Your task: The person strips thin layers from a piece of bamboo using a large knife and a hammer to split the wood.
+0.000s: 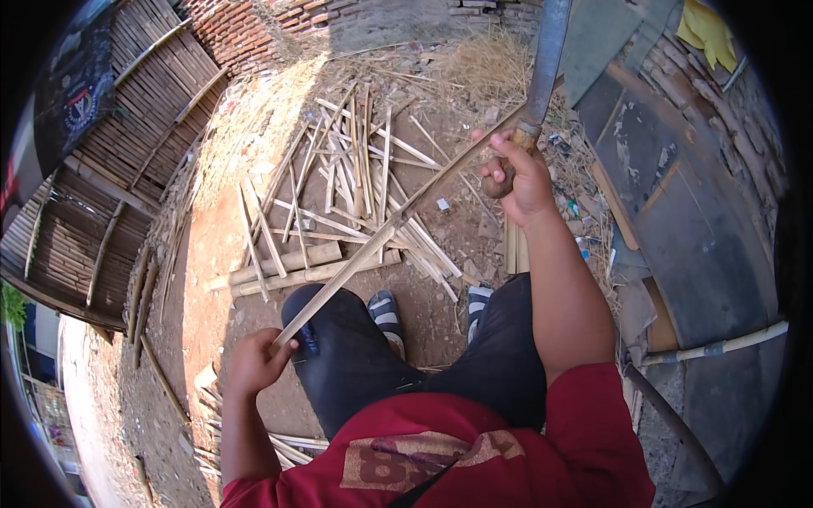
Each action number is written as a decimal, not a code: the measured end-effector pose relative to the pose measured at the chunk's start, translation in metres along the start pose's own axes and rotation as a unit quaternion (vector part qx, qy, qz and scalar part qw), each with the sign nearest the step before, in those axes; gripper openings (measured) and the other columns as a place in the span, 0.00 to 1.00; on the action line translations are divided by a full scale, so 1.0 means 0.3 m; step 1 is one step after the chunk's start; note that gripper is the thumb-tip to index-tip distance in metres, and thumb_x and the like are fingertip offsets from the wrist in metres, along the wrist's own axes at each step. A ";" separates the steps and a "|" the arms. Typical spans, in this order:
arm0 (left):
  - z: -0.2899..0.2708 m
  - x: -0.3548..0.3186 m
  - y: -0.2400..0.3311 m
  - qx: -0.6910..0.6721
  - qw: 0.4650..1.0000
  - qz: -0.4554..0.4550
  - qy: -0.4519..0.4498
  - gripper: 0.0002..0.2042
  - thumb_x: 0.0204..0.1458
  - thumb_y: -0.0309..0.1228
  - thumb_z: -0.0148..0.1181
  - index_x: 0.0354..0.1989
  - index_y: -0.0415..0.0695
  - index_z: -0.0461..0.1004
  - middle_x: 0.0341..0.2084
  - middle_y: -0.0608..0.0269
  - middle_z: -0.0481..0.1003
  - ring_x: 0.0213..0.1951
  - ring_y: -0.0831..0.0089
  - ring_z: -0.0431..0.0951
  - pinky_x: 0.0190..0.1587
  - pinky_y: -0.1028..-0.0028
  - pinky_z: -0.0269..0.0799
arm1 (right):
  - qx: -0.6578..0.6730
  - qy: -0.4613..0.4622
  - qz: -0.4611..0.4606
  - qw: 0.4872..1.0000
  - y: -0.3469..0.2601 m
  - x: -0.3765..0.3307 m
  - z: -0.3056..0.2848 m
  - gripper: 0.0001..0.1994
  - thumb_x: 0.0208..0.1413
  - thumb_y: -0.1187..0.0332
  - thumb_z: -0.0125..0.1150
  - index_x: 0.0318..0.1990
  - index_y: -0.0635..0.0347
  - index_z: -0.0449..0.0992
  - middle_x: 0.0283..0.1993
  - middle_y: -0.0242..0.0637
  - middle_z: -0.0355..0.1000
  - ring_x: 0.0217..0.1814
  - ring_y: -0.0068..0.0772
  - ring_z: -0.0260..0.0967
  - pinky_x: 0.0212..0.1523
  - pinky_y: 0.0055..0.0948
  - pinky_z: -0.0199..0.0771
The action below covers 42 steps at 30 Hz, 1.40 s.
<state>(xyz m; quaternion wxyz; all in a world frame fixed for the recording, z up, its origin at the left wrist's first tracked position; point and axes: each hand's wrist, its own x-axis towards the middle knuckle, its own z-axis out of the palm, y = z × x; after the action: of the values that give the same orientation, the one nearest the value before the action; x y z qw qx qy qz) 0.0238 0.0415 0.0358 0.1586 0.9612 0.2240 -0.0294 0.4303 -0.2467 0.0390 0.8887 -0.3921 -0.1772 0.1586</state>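
A long split bamboo strip (385,230) runs slantwise across my lap, from lower left to upper right. Its near end is pinched in my left hand (258,362), beside my left knee. My right hand (521,173) grips the wooden handle of a machete (549,63), whose blade points up and away. The strip's far end lies at the base of the blade, by my right fingers; whether those fingers also touch the strip, I cannot tell. On the ground ahead, a loose pile of bamboo strips (360,161) lies crisscrossed.
Thick bamboo poles (318,271) lie in front of my left foot. More strips (288,449) are at my left side. Dark boards (677,229) lean at the right, with a curved pole (673,427) nearer me. A slatted bamboo panel (140,102) stands left; a brick wall (254,34) rises behind.
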 end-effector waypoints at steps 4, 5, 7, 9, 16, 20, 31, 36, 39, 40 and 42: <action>0.051 0.006 -0.007 -0.276 0.958 -0.068 -0.046 0.16 0.61 0.42 0.65 0.34 0.40 0.75 0.19 0.67 0.72 0.23 0.75 0.71 0.28 0.68 0.67 | -0.232 0.098 -0.061 0.966 -0.035 0.018 -0.047 0.13 0.58 0.62 0.70 0.41 0.60 0.76 0.50 0.40 0.79 0.30 0.22 0.70 0.38 0.30 0.73; 0.090 -0.006 -0.038 -0.290 0.955 -0.043 -0.038 0.16 0.62 0.42 0.64 0.33 0.40 0.75 0.20 0.69 0.71 0.24 0.78 0.69 0.28 0.70 0.66 | -0.319 0.106 -0.083 0.938 -0.038 0.023 -0.046 0.14 0.58 0.60 0.70 0.42 0.61 0.77 0.50 0.40 0.78 0.33 0.25 0.72 0.40 0.32 0.74; 0.101 0.006 -0.009 -0.299 0.953 -0.030 -0.045 0.15 0.62 0.41 0.64 0.32 0.41 0.75 0.20 0.72 0.69 0.25 0.81 0.66 0.28 0.73 0.64 | -0.491 0.129 -0.118 0.853 -0.046 0.015 -0.057 0.18 0.57 0.58 0.72 0.44 0.62 0.78 0.50 0.39 0.78 0.38 0.31 0.76 0.44 0.35 0.76; 0.096 0.007 0.045 -0.283 0.955 -0.061 -0.060 0.15 0.62 0.41 0.66 0.31 0.42 0.73 0.20 0.74 0.67 0.26 0.83 0.63 0.28 0.75 0.62 | -0.562 0.056 -0.237 0.790 0.002 0.000 -0.048 0.20 0.56 0.55 0.72 0.47 0.61 0.80 0.56 0.43 0.76 0.49 0.43 0.78 0.51 0.38 0.77; 0.085 0.018 0.115 -0.388 0.915 -0.091 -0.059 0.18 0.57 0.40 0.71 0.28 0.48 0.67 0.21 0.78 0.65 0.26 0.85 0.63 0.27 0.77 0.59 | -0.689 -0.177 -0.296 0.637 0.054 -0.109 0.110 0.15 0.45 0.63 0.71 0.42 0.52 0.79 0.54 0.42 0.77 0.46 0.50 0.77 0.49 0.47 0.74; 0.127 0.040 0.093 -0.355 0.930 -0.095 -0.001 0.20 0.54 0.41 0.74 0.26 0.47 0.65 0.19 0.76 0.65 0.25 0.83 0.64 0.26 0.76 0.61 | -0.683 -0.327 -0.234 0.610 0.105 -0.131 0.137 0.13 0.44 0.62 0.72 0.32 0.53 0.73 0.28 0.38 0.74 0.38 0.50 0.77 0.41 0.48 0.72; 0.105 0.052 0.148 -0.272 0.956 -0.112 0.000 0.23 0.50 0.42 0.77 0.26 0.46 0.64 0.18 0.73 0.65 0.25 0.81 0.64 0.26 0.74 0.62 | -0.666 -0.233 -0.180 0.685 0.142 -0.049 0.076 0.16 0.52 0.58 0.72 0.39 0.60 0.76 0.28 0.46 0.75 0.33 0.56 0.75 0.35 0.46 0.73; 0.104 0.028 0.156 -0.253 0.964 -0.081 -0.024 0.24 0.49 0.43 0.78 0.26 0.46 0.63 0.17 0.73 0.64 0.23 0.82 0.63 0.24 0.75 0.61 | -0.657 -0.302 -0.169 0.670 0.116 -0.061 0.107 0.13 0.51 0.62 0.72 0.36 0.60 0.75 0.28 0.44 0.75 0.33 0.54 0.75 0.34 0.43 0.72; 0.114 0.044 0.146 -0.321 0.942 -0.092 -0.038 0.24 0.50 0.43 0.78 0.26 0.47 0.63 0.17 0.74 0.65 0.23 0.83 0.63 0.24 0.76 0.60 | -0.644 -0.156 -0.043 0.747 0.052 0.011 0.043 0.14 0.50 0.60 0.70 0.34 0.59 0.74 0.29 0.47 0.75 0.37 0.52 0.77 0.35 0.48 0.72; 0.114 0.044 0.153 -0.321 0.941 -0.096 -0.038 0.24 0.50 0.42 0.78 0.26 0.47 0.63 0.17 0.74 0.64 0.22 0.83 0.64 0.24 0.77 0.60 | -0.645 -0.124 -0.042 0.753 0.043 0.023 0.036 0.14 0.50 0.59 0.70 0.34 0.59 0.74 0.29 0.47 0.75 0.37 0.53 0.77 0.35 0.48 0.72; 0.115 0.051 0.173 -0.322 0.940 -0.103 -0.041 0.24 0.50 0.41 0.78 0.26 0.47 0.62 0.17 0.75 0.64 0.22 0.83 0.64 0.23 0.77 0.60 | -0.652 -0.135 -0.084 0.741 0.045 0.016 0.030 0.13 0.50 0.61 0.70 0.35 0.59 0.75 0.29 0.47 0.75 0.36 0.53 0.77 0.35 0.47 0.73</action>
<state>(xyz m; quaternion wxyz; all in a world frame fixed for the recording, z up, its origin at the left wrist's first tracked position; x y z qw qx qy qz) 0.0609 -0.0072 0.0162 0.4646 0.8284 0.3128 -0.0112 0.4285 -0.2302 0.0354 0.3926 -0.8339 -0.3873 -0.0194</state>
